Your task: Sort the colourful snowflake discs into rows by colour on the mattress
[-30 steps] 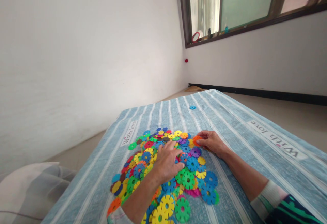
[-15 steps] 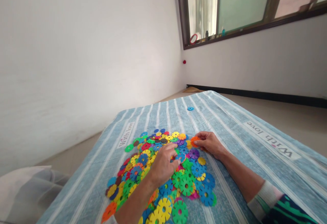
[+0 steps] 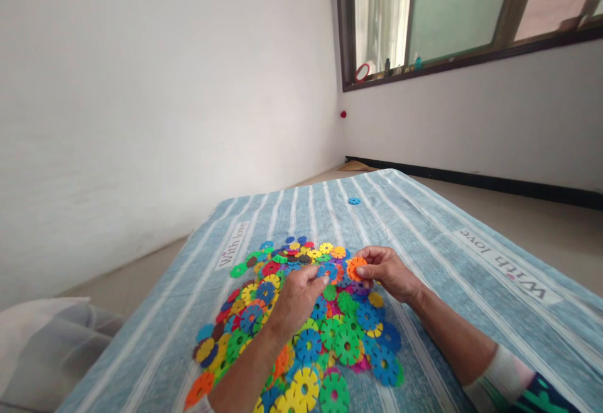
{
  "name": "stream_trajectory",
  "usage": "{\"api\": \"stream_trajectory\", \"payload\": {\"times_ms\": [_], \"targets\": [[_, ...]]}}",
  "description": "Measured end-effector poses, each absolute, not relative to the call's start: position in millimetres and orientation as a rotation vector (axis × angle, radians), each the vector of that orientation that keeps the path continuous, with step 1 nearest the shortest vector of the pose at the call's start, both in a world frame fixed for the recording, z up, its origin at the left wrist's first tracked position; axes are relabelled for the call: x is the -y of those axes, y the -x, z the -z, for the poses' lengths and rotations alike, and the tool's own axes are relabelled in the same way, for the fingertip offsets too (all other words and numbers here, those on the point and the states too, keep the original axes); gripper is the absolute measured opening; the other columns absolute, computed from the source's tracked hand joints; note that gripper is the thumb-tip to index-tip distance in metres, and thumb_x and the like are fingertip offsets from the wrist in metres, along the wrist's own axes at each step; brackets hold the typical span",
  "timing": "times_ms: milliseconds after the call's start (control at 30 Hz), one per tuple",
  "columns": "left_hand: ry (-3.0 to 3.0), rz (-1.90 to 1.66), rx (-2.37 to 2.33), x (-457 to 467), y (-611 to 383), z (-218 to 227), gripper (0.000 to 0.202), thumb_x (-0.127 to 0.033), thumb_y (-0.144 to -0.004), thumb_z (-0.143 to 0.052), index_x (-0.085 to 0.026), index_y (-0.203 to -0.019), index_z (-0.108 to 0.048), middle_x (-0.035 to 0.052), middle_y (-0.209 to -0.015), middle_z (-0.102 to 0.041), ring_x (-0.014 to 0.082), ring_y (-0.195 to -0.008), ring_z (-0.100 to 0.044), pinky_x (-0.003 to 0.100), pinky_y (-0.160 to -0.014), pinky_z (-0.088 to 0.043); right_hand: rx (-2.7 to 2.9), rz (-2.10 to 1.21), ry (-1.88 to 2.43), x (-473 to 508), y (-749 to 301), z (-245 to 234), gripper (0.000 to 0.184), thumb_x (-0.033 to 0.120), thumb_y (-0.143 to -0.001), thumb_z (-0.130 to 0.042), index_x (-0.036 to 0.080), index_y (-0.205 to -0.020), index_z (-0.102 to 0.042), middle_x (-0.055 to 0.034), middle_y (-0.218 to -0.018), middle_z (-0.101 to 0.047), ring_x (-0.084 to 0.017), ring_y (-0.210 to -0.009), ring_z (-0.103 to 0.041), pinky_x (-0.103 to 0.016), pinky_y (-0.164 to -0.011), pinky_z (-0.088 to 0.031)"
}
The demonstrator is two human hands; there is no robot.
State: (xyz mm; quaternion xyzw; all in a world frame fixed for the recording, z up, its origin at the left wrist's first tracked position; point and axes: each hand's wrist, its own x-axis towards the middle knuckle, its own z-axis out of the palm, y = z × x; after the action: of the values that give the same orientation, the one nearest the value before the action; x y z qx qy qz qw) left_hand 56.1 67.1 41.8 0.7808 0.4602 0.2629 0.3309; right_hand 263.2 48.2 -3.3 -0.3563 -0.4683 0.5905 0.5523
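Note:
A heap of flat, notched plastic discs in many colours lies on a blue striped sheet. My left hand is raised just above the heap and pinches a blue disc between thumb and fingers. My right hand is closed on an orange disc, held upright close beside the blue one. The two discs are almost touching; whether they meet I cannot tell.
A lone blue disc lies far up the sheet. A white wall stands on the left, and a window with small items on its sill is at the back. A pale pillow sits at the lower left. Bare floor surrounds the mattress.
My left hand rose from the heap with a blue disc. My right hand lifted the orange disc off the sheet and brought it toward the left hand.

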Motion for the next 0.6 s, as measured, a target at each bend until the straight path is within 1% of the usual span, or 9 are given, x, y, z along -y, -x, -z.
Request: {"api": "stream_trajectory", "payload": {"times_ms": [67, 167, 267, 433, 600], "targets": [[-2.019, -0.68, -1.199, -66.2, -57.0, -42.2, 0.032, -0.04, -0.076, -0.046, -0.019, -0.055, -0.034, -0.0064, -0.055, -0.025, 0.009, -0.052, -0.028, 0.022, -0.049, -0.023, 1.121, -1.411, 0.846, -48.1, -260.6, 3.9, 0.03, 0.035, -0.057, -0.079, 0.016, -0.075, -0.064, 0.0016, -0.058, -0.063, -0.008, -0.042, -0.05, -0.022, -0.044, -0.04], [-1.978, -0.681, -1.182, -63.3, -58.9, -44.8, 0.036, -0.04, -0.075, -0.047, -0.02, -0.055, -0.027, -0.0065, -0.055, -0.022, 0.0087, -0.052, -0.025, 0.022, -0.05, -0.021, 1.162, -1.42, 0.9, -47.8, -255.9, 4.9, 0.028, 0.037, -0.06, -0.078, 0.016, -0.075, -0.066, 0.0018, -0.055, -0.062, -0.008, -0.043, -0.05, -0.021, -0.045, -0.039], [-1.918, -0.656, -1.151, -61.6, -59.8, -46.0, 0.037, -0.041, -0.076, -0.048, -0.02, -0.054, -0.026, -0.0066, -0.055, -0.022, 0.0086, -0.052, -0.024, 0.022, -0.05, -0.021, 1.198, -1.412, 0.946, -47.0, -253.3, 4.9, 0.027, 0.038, -0.062, -0.076, 0.015, -0.072, -0.067, 0.0018, -0.053, -0.061, -0.008, -0.045, -0.051, -0.02, -0.046, -0.038], [-1.846, -0.607, -1.09, -63.9, -58.8, -40.6, 0.038, -0.045, -0.076, -0.049, -0.02, -0.055, -0.029, -0.0061, -0.056, -0.022, 0.0093, -0.054, -0.023, 0.022, -0.051, -0.021, 1.195, -1.439, 0.921, -45.8, -251.5, 5.0, 0.026, 0.037, -0.063, -0.076, 0.015, -0.072, -0.066, 0.0008, -0.053, -0.063, -0.009, -0.045, -0.052, -0.02, -0.046, -0.037], [-1.848, -0.702, -1.166, -63.3, -58.2, -45.4, 0.039, -0.045, -0.075, -0.049, -0.02, -0.052, -0.03, -0.0059, -0.053, -0.023, 0.0101, -0.052, -0.029, 0.022, -0.052, -0.027, 1.121, -1.457, 0.864, -48.0, -253.2, 6.4, 0.028, 0.037, -0.063, -0.076, 0.014, -0.072, -0.062, -0.0006, -0.051, -0.064, -0.01, -0.041, -0.053, -0.021, -0.044, -0.039]]}}
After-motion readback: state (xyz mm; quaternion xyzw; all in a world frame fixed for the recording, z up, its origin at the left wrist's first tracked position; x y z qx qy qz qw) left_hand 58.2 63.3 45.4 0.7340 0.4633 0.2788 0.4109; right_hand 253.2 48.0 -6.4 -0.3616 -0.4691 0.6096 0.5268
